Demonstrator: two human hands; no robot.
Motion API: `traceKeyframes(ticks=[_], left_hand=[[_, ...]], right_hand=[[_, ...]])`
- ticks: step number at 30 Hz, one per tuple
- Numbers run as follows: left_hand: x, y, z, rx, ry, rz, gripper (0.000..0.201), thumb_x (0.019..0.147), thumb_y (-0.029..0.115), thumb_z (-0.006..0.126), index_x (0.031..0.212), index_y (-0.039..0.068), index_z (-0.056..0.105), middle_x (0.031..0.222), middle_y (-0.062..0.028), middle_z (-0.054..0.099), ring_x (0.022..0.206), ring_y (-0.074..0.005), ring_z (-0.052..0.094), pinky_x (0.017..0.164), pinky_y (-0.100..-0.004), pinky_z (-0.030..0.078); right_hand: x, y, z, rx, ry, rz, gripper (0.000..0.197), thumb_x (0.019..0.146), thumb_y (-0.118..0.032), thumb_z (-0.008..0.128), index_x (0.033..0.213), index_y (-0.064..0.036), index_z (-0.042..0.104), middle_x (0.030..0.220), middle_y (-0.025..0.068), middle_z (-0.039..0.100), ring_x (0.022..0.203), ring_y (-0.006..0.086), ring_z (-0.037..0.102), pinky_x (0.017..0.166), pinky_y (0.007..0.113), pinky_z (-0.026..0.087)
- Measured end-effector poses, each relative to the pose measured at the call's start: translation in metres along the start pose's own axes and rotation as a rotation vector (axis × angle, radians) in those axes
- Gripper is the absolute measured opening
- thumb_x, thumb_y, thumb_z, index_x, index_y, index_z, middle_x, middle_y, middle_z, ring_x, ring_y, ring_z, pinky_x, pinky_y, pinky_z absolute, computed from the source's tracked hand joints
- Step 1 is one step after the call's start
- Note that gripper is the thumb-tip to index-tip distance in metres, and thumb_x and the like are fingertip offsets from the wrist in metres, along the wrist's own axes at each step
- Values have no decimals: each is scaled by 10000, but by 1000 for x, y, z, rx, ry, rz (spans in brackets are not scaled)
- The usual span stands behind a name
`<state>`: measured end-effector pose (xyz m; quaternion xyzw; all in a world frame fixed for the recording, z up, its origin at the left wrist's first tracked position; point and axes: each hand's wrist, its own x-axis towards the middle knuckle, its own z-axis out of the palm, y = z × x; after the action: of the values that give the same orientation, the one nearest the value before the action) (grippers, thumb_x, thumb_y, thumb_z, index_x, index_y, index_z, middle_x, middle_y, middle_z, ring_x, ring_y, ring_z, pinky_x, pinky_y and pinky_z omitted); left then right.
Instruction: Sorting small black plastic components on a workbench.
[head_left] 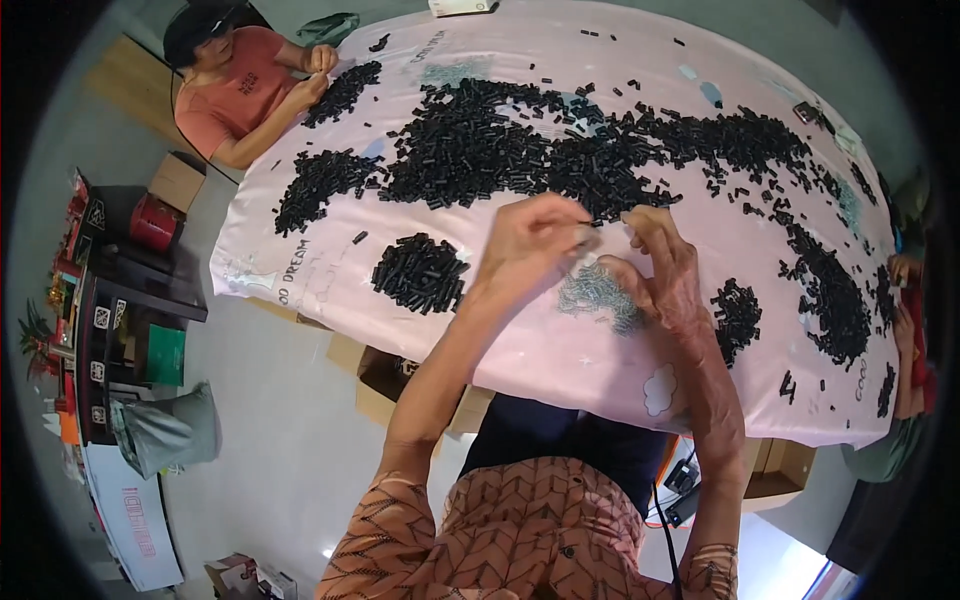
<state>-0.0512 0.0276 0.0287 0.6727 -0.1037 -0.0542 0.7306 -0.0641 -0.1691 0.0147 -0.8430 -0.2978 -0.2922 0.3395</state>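
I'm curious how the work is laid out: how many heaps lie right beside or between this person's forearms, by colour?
Black: 2 (left heap, right heap)
Pale grey-green: 1 (middle heap)
Total: 3 heaps

"What sort of place was it?"

"A home, apparently, serving as a small workshop."

"What looked like home?"

"The pink cloth (545, 365) with its bedding-like print, a spiky plant (36, 335) and a dark cabinet (93, 345) with pale decorative panels."

"And the workshop?"

"Heaps of small black parts (465, 150) on that cloth, a co-worker (238, 95) at its edge, open cardboard boxes (374, 410) below."
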Motion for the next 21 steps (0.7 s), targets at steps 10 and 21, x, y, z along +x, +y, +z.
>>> traceKeyframes(ticks=[10,21], left_hand=[[-58,24,-103,943,407,368,144,752,-91,624,866,-4,628,825,-138,624,700,-264,610,623,-333,495],[-75,25,-119,898,548,461,178,769,-82,627,929,-13,660,997,-155,642,857,-290,625,780,-334,497]], right_hand=[[2,17,-14,1,130,60,410,763,-115,770,1093,-33,540,1016,150,604,647,211,603,507,303,532],[4,14,-13,-13,68,144,331,762,-62,755,1036,-15,575,997,138,605,590,192,550,509,288,501]])
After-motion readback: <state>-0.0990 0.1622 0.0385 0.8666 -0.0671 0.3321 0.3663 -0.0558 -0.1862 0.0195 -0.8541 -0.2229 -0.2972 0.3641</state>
